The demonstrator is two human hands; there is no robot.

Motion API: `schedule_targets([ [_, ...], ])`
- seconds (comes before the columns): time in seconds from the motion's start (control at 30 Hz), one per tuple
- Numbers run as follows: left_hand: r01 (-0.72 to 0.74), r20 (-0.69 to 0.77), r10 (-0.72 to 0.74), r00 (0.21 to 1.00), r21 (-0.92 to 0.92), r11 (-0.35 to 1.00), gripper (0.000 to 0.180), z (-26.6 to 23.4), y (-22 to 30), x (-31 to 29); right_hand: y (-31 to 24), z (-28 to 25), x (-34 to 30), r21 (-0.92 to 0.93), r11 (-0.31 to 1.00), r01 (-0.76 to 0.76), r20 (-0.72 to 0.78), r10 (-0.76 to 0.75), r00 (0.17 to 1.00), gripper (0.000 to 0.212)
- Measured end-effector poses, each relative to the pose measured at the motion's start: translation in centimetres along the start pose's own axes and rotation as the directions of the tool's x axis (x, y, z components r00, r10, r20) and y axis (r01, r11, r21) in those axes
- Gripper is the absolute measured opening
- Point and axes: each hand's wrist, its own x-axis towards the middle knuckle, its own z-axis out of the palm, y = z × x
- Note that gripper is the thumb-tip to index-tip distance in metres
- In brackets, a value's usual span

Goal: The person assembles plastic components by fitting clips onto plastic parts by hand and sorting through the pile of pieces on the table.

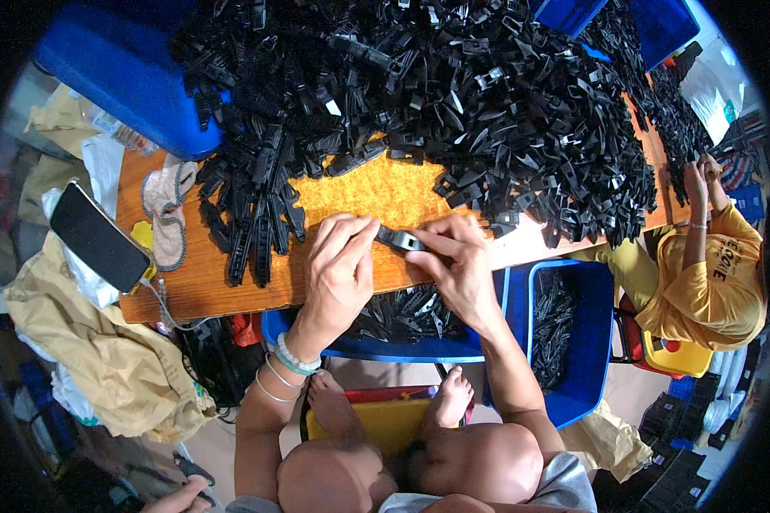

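Note:
Between my two hands, above the table's near edge, is a small black plastic part with a rectangular opening at one end. My left hand pinches its left end between thumb and fingers. The fingers of my right hand grip the end with the opening. Just beyond my hands lies a large heap of similar black plastic parts, spread over the wooden table. Long narrow black pieces lie in a cluster to the left of my left hand.
Blue bins holding black parts stand below the table's near edge. At the left are a phone, a grey cloth strip and a blue bin. A person in a yellow shirt works at the right.

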Motion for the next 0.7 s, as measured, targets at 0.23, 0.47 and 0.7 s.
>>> schedule_targets([
  [0.23, 0.124, -0.027, -0.127, 0.991, -0.09, 0.988, 0.02, -0.5, 0.0, 0.7, -0.1, 1.7, 0.4, -0.096, 0.994, 0.06, -0.008, -0.061, 0.998, 0.031],
  [0.47, 0.027, 0.064, -0.053, 0.997, 0.361, 0.932, 0.025, -1.6, -2.4, 5.3, -1.9, -4.1, 0.9, 0.102, 0.988, 0.117, 0.441, -0.151, 0.885, 0.028],
  [0.7, 0.04, 0.065, -0.074, 0.995, 0.411, 0.911, 0.015, 0.7, -2.9, 6.5, 2.0, 1.4, 8.7, -0.605, 0.777, 0.174, -0.093, -0.286, 0.954, 0.017],
])
